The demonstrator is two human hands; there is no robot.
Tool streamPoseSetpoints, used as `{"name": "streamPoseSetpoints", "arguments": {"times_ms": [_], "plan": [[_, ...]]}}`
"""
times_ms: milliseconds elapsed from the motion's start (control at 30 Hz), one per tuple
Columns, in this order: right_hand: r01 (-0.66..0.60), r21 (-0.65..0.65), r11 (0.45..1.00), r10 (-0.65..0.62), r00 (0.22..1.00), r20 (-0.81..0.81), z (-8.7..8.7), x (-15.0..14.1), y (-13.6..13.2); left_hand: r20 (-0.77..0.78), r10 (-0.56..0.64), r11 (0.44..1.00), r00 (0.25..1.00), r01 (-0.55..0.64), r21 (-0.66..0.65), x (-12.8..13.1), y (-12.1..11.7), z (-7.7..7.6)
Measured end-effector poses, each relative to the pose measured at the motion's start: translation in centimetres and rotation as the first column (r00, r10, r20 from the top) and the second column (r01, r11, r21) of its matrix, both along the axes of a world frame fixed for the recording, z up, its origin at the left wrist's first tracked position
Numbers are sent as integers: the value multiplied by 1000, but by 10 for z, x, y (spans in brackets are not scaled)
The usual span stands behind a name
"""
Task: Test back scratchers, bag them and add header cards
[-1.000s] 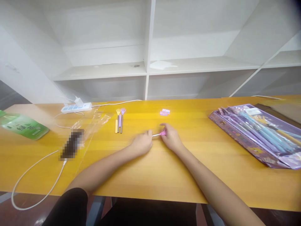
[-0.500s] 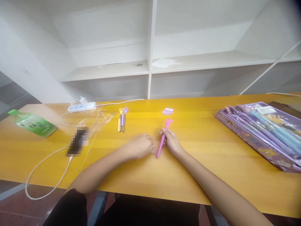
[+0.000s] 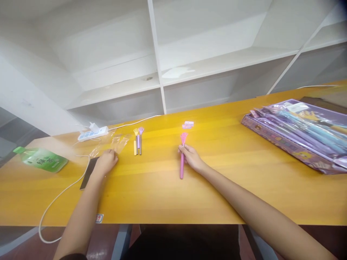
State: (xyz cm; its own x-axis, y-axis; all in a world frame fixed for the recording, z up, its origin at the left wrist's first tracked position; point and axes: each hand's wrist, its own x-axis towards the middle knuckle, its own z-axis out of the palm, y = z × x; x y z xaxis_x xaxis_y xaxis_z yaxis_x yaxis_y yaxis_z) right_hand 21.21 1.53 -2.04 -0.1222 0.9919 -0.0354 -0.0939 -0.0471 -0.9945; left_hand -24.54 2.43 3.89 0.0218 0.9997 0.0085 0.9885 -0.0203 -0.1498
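My right hand (image 3: 191, 157) is closed around the neck of a pink back scratcher (image 3: 181, 167), whose claw-shaped head points away from me and handle points towards me. At the left, my left hand (image 3: 107, 162) has its fingers curled down, beside clear plastic wrappers (image 3: 119, 142) and over the edge of a dark phone (image 3: 89, 174). Whatever those fingers may hold is hidden. Between the hands lie a yellow back scratcher (image 3: 135, 147) and a purple back scratcher (image 3: 138, 141), side by side. Small pink-and-white labels (image 3: 187, 125) rest beyond the pink one.
A green-labelled bottle (image 3: 45, 159) lies on its side at the far left. Behind the phone sits a white power strip (image 3: 93, 134), and a white cable (image 3: 55, 199) loops over the table edge. On the right is a purple case (image 3: 282, 139) with several wrapped items on it.
My left hand has swung left, away from the pink back scratcher to the wrappers and phone. The right hand keeps its hold, and the pink back scratcher now stands straighter in view. The camera has tilted.
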Motion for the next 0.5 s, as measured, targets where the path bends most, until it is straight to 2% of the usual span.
{"name": "streamPoseSetpoints", "arguments": {"times_ms": [233, 500], "plan": [[-23, 10, 1000, 23, 999, 34, 2, 2, 0, -44, 14, 1000, 999, -14, 2, 12, 7, 9], [-24, 35, 999, 23, 1000, 20, 3, 2, -1, -93, -21, 998, 995, 26, 51, 28, 16, 14]]}}
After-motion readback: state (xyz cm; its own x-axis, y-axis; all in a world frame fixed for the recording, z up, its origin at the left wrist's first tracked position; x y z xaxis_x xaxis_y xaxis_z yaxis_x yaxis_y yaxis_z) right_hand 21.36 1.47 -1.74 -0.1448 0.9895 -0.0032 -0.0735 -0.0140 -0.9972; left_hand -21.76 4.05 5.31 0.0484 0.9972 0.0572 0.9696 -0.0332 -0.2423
